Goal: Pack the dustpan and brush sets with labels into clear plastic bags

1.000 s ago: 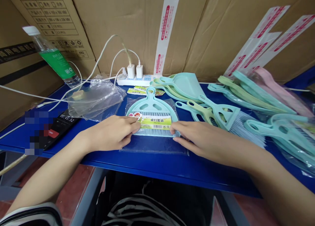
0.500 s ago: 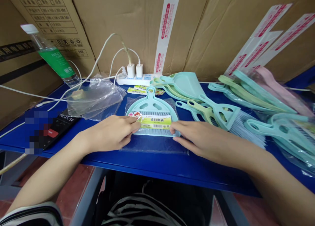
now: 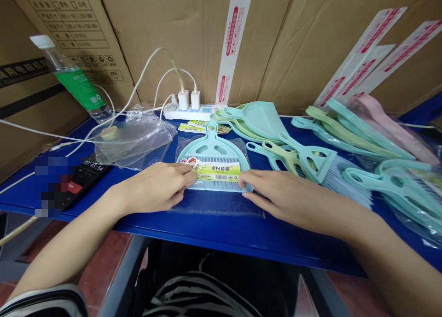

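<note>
Presently, a pale turquoise plastic dustpan-and-brush set [image 3: 212, 152] is seen laid flat on a smooth blue table [image 3: 248, 238], its looped handles pointed away from the person. Its left edge is touched by the left hand [image 3: 160, 184], fingers bent; its right edge is met by the right hand [image 3: 272, 190], thumb and forefinger narrowly parted. Whether anything is pinched by either cannot be told. As judged, the set is already sleeved in a clear, wrinkled plastic bag [image 3: 217, 205], and a yellow-green printed label [image 3: 219, 171] is placed across the bristles; whether the label is enclosed cannot be told. The bag's near end is spread flat before the set, no seal being discerned. Behind the set, spare printed labels [image 3: 196, 127] are scattered. To its right, a broad light-blue plastic dustpan [image 3: 261, 120] is stacked over others, and a triangular-headed light-blue brush [image 3: 316, 162] with fine, splayed bristles is found; these pieces are judged not yet bagged. To its left, crumpled transparent bags [image 3: 138, 142] are heaped.
</note>
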`<state>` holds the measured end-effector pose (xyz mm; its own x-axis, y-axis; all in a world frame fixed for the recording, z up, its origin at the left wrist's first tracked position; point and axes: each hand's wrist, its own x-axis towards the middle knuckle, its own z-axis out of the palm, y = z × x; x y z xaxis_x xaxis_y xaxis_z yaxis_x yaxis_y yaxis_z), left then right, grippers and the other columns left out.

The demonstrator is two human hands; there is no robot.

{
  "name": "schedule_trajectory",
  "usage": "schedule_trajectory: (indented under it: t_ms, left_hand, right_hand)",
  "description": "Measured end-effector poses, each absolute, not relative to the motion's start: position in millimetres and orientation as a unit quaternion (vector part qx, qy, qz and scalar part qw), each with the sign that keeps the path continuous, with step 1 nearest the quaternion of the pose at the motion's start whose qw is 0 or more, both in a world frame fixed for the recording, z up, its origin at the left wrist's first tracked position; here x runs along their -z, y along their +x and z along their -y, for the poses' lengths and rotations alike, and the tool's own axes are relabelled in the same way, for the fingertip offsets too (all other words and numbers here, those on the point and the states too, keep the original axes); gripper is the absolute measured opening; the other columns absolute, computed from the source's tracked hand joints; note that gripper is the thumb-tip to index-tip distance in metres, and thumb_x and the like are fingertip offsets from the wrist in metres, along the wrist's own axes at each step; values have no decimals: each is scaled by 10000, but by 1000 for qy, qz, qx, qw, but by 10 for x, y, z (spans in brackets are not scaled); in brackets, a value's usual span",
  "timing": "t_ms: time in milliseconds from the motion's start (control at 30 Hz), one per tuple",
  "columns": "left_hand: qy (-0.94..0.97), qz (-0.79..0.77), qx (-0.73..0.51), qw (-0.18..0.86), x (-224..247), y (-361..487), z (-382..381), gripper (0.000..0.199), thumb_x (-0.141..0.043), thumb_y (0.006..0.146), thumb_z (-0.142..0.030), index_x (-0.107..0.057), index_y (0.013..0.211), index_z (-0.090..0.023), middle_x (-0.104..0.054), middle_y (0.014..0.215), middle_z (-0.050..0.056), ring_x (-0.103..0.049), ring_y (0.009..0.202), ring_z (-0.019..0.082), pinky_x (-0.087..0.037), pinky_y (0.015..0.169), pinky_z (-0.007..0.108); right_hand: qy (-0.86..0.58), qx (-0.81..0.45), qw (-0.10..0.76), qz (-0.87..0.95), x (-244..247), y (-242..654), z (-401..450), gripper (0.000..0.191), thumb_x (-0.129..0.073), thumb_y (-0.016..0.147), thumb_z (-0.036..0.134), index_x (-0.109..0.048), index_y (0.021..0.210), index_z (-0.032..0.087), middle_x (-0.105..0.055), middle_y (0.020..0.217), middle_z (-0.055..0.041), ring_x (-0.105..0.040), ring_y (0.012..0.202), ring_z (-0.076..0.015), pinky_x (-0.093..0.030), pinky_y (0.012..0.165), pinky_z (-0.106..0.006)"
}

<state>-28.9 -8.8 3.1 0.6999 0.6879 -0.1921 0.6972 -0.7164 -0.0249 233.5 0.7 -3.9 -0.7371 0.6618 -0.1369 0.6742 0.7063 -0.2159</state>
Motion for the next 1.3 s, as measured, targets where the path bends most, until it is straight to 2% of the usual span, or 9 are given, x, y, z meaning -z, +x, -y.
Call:
schedule_trajectory:
  t_ms: [533,700,1300]
  left_hand:
    - [923,-374,90,20,-23,-293,96,113,-464,855,-89,-509,837,-191,-655,999,56,-627,847,190,-467,692,305]
    - [923,-374,86,18,-21,-295,94,116,-462,847,-90,-522,850,-188,-654,978,55,-609,783,171,-463,667,294]
    - [922,-374,95,22,-29,-288,87,111,-470,855,-84,-506,840,-188,-637,951,44,-595,741,159,-446,650,289]
  right_hand:
    - [362,124,17,-924,45,2333,-5,270,-347,968,272,-599,1020,193,-700,1044,-110,-669,890,-256,-505,741,-385]
    - [361,129,19,-923,48,2330,-10,271,-341,964,263,-596,1019,189,-697,1064,-118,-666,893,-260,-503,747,-394]
    - [369,136,32,-919,43,2319,-3,252,-343,964,246,-579,1027,183,-691,1041,-115,-661,889,-271,-482,727,-394]
